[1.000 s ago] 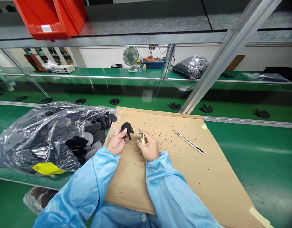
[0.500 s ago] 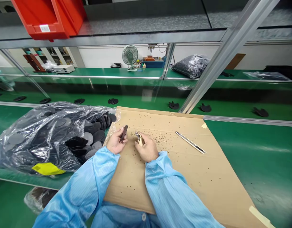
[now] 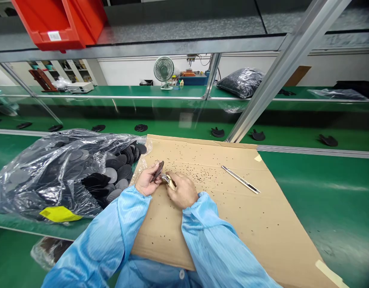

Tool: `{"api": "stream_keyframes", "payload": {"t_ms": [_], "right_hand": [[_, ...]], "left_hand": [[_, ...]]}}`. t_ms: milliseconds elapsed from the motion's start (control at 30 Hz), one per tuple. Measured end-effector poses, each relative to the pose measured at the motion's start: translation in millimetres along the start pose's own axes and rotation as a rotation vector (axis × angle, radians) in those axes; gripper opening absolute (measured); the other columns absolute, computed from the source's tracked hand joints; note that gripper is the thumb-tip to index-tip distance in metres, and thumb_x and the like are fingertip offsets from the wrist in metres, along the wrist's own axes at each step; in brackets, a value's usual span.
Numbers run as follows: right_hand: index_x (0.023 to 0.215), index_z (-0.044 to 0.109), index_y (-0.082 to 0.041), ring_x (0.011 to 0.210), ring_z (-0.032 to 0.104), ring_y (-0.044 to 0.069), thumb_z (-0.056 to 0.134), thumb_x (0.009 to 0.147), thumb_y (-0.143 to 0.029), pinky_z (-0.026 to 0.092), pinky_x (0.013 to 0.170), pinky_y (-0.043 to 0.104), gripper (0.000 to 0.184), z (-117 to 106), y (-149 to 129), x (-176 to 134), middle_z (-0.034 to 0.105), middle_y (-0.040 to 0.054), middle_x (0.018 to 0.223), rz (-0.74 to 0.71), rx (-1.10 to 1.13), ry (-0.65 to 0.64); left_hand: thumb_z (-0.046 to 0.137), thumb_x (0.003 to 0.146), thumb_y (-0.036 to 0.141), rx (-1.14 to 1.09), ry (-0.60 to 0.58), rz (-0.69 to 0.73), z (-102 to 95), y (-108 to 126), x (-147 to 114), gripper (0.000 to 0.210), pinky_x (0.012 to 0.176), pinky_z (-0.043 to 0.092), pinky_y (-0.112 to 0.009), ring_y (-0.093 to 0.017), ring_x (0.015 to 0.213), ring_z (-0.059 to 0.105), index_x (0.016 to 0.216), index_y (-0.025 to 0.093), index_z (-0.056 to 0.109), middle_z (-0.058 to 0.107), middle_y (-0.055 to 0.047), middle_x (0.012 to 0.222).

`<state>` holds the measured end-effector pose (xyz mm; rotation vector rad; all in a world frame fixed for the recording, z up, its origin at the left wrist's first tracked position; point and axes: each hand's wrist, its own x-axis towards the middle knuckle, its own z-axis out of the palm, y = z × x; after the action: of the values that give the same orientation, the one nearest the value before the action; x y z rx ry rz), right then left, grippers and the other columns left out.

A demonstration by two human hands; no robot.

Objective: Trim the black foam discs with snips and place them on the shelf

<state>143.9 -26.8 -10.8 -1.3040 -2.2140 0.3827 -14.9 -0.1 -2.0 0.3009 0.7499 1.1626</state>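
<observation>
We see a green table (image 3: 328,196) with a metal rail (image 3: 316,152) along its far edge, where a post (image 3: 283,72) rises to a grey shelf (image 3: 184,24) overhead. Past that edge, we look across a green bench (image 3: 118,91) to a white wall (image 3: 127,72), with a cabinet (image 3: 94,73) behind the bench's left part, and light (image 3: 337,184) glares softly on the table's right side.

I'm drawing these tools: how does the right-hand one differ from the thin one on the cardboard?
The hand tool is gripped in the right hand; the thin tool lies on the cardboard. The hand tool is silvery in front and cream where it is gripped; the thin tool is long, straight and mostly pale. Both have light-coloured parts.
</observation>
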Motion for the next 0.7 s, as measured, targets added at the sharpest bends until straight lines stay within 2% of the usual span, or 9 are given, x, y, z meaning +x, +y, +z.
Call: {"api": "stream_keyframes", "payload": {"t_ms": [233,433,700], "right_hand": [[0.118,0.057,-0.022,0.090,0.056,0.022,0.051,0.078,-0.020,0.041,0.079,0.029,0.040,-6.3,-1.4,1.4,0.062,0.0057,0.095,0.030,-0.101,-0.064],[0.118,0.056,-0.023,0.090,0.056,0.021,0.048,0.079,-0.017,0.040,0.078,0.027,0.040,-15.4,-6.4,2.3,0.063,0.0054,0.099,0.041,-0.175,-0.153],[0.103,0.059,-0.024,0.080,0.059,0.022,0.045,0.079,-0.011,0.038,0.067,0.029,0.030,-14.0,-9.3,2.4,0.065,0.0042,0.088,0.059,-0.277,-0.162]], "left_hand": [[0.063,0.078,0.015,0.058,-0.023,0.012,1.8,-0.9,-3.0,0.020,0.035,0.028,-0.016,-0.006,0.041,0.037,0.097,0.012,0.056,0.049,0.002,0.064],[0.067,0.074,0.015,0.105,0.010,0.036,2.8,-1.8,-3.0,0.023,0.035,0.029,-0.015,-0.005,0.043,0.040,0.095,0.014,0.058,0.050,0.002,0.065],[0.068,0.074,0.014,0.134,0.048,0.072,-2.3,-5.1,1.0,0.022,0.036,0.032,-0.014,-0.005,0.047,0.045,0.095,0.014,0.059,0.052,0.002,0.069]]}}
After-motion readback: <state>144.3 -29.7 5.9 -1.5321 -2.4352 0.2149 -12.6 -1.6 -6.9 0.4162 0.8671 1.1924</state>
